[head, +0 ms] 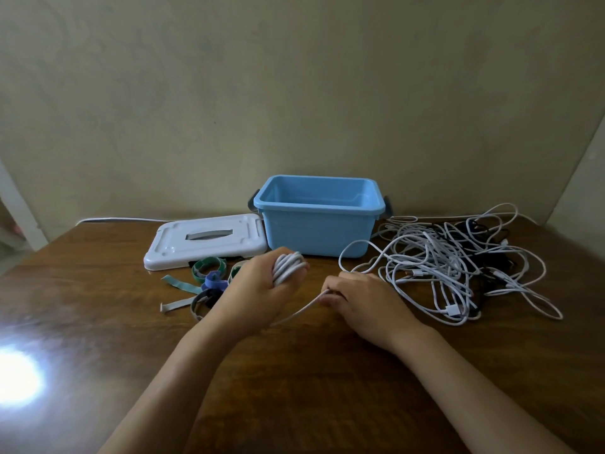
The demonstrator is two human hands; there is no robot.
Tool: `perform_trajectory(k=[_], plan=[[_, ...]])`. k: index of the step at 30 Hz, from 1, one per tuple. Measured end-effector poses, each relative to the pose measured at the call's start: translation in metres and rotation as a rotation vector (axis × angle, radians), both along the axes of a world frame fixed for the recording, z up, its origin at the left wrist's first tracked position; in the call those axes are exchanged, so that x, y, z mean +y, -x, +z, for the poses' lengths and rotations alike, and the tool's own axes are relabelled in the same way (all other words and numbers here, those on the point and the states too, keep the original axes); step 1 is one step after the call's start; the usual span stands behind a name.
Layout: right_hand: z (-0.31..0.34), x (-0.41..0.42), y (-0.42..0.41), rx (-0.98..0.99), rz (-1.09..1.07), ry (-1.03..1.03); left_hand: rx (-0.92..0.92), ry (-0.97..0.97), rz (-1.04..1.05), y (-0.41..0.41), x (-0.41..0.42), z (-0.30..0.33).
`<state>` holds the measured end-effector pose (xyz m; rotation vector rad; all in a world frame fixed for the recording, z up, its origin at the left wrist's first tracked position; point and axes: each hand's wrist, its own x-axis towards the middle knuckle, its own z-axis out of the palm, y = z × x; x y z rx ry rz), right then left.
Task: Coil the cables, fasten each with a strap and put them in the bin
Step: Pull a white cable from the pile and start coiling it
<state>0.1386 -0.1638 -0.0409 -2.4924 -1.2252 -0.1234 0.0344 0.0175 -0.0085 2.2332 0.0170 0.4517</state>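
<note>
The bin (319,224) is light blue. Its lid (204,240) is white with a grey slot. The cables (458,260) are white, some black. The straps (209,280) are green, blue, grey and black. The bench (327,371) is dark brown wood with wavy grain.

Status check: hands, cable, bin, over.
Left hand grips white coil; right hand pinches its loose run. Blue bin open, empty. Nothing blocking.
</note>
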Motion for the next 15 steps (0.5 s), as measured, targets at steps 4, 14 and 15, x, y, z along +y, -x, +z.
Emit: perform_trajectory(k=[4, 14, 15], plan=[[-0.001, -0.004, -0.002, 0.045, 0.014, -0.066, 0.050, -0.082, 0.012, -0.002, -0.002, -0.005], [0.006, -0.005, 0.001, -0.088, 0.003, -0.189, -0.046, 0.031, 0.139, 0.004, 0.001, -0.001], [0.007, -0.007, -0.001, -0.093, -0.022, -0.168, -0.051, 0.051, 0.135, 0.005, 0.001, 0.001]])
